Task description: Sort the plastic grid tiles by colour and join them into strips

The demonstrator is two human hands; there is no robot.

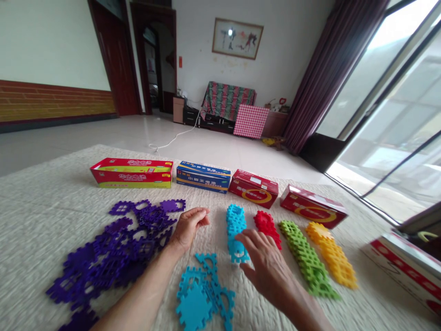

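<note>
My left hand (189,228) is loosely curled just right of a heap of purple interlocking plastic tiles (113,262), with nothing visible in it. My right hand (265,262) has its fingers spread, with the fingertips at a stacked row of light blue tiles (236,230). A red row (267,227) lies just beyond those fingers, then a green row (306,259) and a yellow row (330,255). Loose light blue tiles (196,299) lie between my forearms.
Several printed cardboard boxes, red (131,173) and blue (203,177), stand along the far side of the cream quilted mat (44,220). Another red-and-white box (406,269) lies at the right. Beyond lie a tiled floor, a white cable (175,138) and glass doors (389,115).
</note>
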